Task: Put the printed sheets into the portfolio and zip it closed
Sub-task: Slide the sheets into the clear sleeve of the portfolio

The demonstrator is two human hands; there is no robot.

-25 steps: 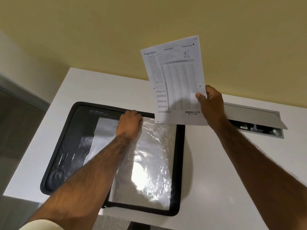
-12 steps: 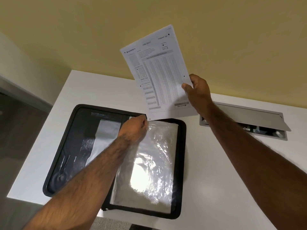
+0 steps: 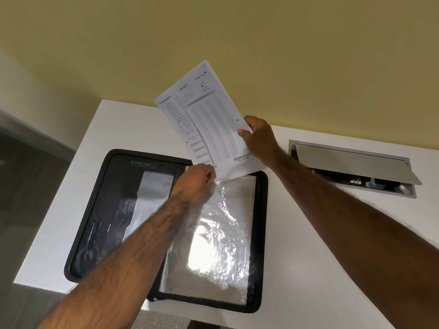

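Observation:
A black zip portfolio (image 3: 99,198) lies open on the white table (image 3: 308,245). Shiny clear plastic sleeves (image 3: 221,233) cover its right half. My left hand (image 3: 197,181) pinches the top edge of a sleeve at the far side of the portfolio. My right hand (image 3: 260,138) grips the printed sheets (image 3: 206,119) by their right edge, holding them tilted above the portfolio's far edge. The sheets' lower corner reaches the sleeve opening beside my left hand; whether it is inside I cannot tell.
A grey cable hatch (image 3: 351,162) with its lid raised is set into the table at the right, behind my right forearm. A yellow wall (image 3: 237,32) rises just beyond the table. The table's left edge drops to a dark floor (image 3: 23,210).
My right hand has brought the sheets down and to the left, tilting them, until their lower corner meets the sleeve. My left hand shifted right along the sleeve's top edge.

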